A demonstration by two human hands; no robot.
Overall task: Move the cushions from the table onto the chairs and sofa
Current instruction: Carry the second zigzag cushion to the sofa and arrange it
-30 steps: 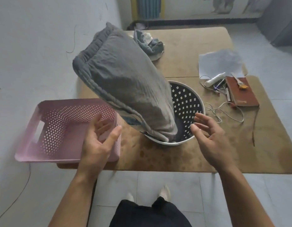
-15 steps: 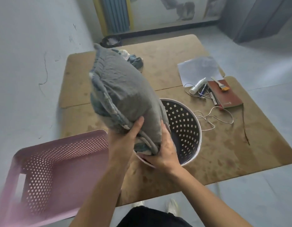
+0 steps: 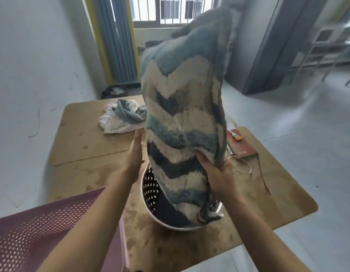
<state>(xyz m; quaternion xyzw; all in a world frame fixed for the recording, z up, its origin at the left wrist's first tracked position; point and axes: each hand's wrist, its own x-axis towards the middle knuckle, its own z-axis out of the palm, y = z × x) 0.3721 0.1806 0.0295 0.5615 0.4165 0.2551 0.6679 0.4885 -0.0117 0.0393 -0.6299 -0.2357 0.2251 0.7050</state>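
A fluffy cushion with blue, white and navy zigzag stripes stands almost upright, its lower end inside a round white perforated basket on the brown table. My right hand grips the cushion's lower right edge, fingers dug into the pile. My left hand is flat and open beside the cushion's left edge, close to it; contact is unclear. The cushion hides the table's middle behind it.
A pink perforated crate sits at the near left table corner. Crumpled cloths lie at the far left. A brown notebook, an orange item and a white cable lie right of the cushion. Grey floor and a cabinet lie to the right.
Both hands closed on the cushion's lower end, then turned it so the striped face shows and raised it upright. My left hand has come off it. The view tilted up.
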